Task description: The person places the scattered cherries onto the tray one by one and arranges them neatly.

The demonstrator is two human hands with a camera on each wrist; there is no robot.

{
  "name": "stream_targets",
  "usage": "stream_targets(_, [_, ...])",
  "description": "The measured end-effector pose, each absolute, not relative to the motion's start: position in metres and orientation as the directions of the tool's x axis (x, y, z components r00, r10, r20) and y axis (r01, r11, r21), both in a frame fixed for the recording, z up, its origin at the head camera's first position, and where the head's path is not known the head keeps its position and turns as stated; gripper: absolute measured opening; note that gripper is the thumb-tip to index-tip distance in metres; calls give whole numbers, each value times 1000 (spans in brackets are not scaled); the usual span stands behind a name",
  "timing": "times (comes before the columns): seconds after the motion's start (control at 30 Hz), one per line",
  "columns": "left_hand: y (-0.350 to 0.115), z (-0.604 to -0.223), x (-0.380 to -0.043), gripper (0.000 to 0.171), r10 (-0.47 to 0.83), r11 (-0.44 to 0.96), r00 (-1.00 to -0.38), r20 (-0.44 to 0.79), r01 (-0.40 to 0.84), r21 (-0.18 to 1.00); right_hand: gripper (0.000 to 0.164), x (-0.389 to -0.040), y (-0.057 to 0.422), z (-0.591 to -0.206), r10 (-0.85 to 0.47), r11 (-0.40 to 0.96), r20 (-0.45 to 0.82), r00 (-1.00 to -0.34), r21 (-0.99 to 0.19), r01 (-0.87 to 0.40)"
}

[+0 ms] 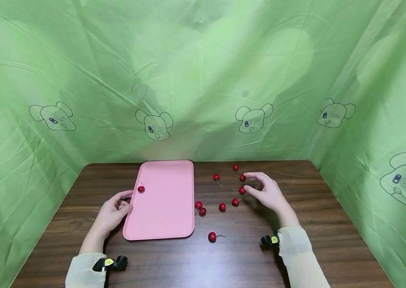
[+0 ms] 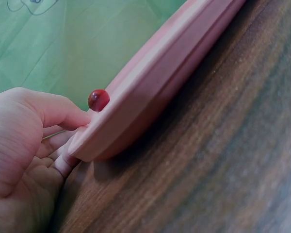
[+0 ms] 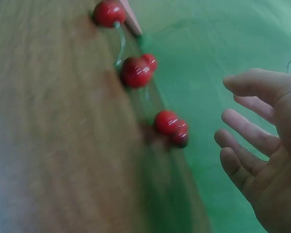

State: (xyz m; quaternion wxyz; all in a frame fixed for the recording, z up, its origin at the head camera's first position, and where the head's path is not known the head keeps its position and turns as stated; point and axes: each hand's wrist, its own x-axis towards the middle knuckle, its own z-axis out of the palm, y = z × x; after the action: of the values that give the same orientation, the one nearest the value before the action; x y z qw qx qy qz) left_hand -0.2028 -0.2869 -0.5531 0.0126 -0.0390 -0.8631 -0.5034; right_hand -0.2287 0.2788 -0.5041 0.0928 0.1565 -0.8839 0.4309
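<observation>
My left hand [image 1: 113,212] pinches the left rim of a pink tray [image 1: 161,204], thumb on the rim and other fingers at its edge in the left wrist view. Inside that rim lies one red cherry [image 2: 98,100] with a stem. My right hand [image 1: 267,194] hovers over the table's right half, its fingers spread and holding nothing. Just off its fingertips are two cherries, an upper one [image 1: 242,178] and a lower one [image 1: 242,191]. In the right wrist view, the right hand [image 3: 266,131] stands apart from a blurred row of cherries [image 3: 137,73].
More cherries lie right of the tray: a touching pair [image 1: 202,211] by its edge, a lone cherry [image 1: 212,237] nearer the front, and several others towards the back. Green cloth [image 1: 203,80] with mouse-head drawings surrounds the dark wooden table [image 1: 174,264].
</observation>
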Motion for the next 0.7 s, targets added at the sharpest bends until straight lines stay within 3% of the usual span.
stream_targets(0.7, [-286,-553,-205,52,46,492,-999,23,42,869,50,-233,280,-541,-245,519,180,-953,-806,-286])
